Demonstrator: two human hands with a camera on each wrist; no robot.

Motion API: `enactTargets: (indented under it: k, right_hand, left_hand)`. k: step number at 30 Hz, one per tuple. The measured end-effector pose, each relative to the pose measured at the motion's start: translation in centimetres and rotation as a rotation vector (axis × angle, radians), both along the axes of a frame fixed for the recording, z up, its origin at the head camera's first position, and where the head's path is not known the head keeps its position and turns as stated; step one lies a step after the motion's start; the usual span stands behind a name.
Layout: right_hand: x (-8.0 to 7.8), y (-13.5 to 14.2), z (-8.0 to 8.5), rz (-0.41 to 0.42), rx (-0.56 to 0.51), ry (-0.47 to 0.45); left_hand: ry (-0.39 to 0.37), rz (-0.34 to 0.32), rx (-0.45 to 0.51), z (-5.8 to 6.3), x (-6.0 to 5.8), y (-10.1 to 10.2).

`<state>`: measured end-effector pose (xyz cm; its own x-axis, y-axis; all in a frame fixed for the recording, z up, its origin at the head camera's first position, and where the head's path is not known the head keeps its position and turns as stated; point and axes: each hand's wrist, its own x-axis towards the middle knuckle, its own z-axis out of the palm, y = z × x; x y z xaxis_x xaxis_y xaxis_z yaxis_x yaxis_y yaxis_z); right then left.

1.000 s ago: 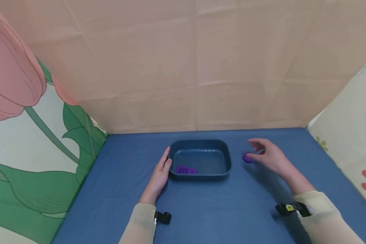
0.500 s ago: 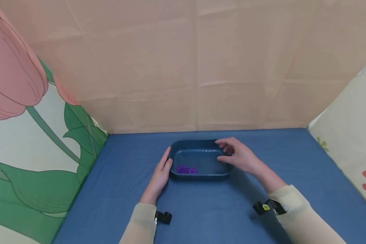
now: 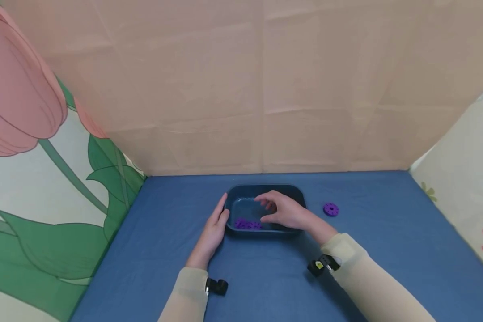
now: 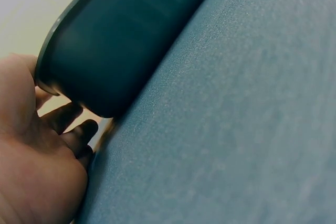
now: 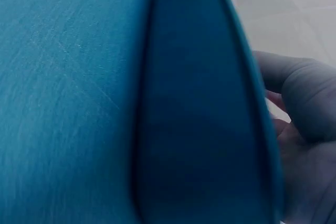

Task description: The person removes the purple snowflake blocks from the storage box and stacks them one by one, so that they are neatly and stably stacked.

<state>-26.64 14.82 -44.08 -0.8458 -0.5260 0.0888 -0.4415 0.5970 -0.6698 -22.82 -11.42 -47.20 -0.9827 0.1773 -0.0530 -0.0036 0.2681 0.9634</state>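
A dark blue rectangular dish (image 3: 283, 189) stands on the blue-covered table. Inside it, at the front left, lie several small purple pieces (image 3: 247, 224) with dark holes. My left hand (image 3: 210, 230) rests along the dish's left end, fingers extended up the side; the left wrist view shows its fingertips at the corner of the dish (image 4: 105, 51). Over the right half of the dish hovers my right hand (image 3: 283, 212), thumb and fingers apart with nothing between them, close to the purple pieces. A round purple disc (image 3: 331, 209) with a ring of holes lies on the table, right of the dish.
Behind the blue table cloth (image 3: 177, 197) rises a plain beige backdrop (image 3: 261, 112). A panel with a tulip print (image 3: 20, 80) borders the left side, and a pale panel (image 3: 467, 165) with flowers borders the right. Each sleeve carries a small black wrist camera.
My right hand has let go of the purple disc on the right and moved left over the dish. The disc stays on the table. My left hand keeps its place at the dish.
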Motion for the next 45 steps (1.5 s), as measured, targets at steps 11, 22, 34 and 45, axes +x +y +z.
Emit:
enactTargets:
  k: [11, 22, 34, 45]
  right_hand:
    - [-1.1, -1.2, -1.6, 0.044, 0.075, -0.056]
    - [-1.9, -1.9, -2.3, 0.113, 0.174, -0.064]
    - [-2.0, -1.8, -2.7, 0.185, 0.208, -0.013]
    - [-2.1, -1.7, -2.9, 0.204, 0.220, -0.028]
  left_hand:
    - [-0.013, 0.004, 0.002, -3.1, -1.8, -0.3]
    - [0.045, 0.020, 0.024, -3.6, -1.7, -0.3]
    - [0.036, 0.024, 0.021, -3.5, -1.6, -0.3]
    - [0.028, 0.024, 0.028, -3.6, -1.6, -0.4]
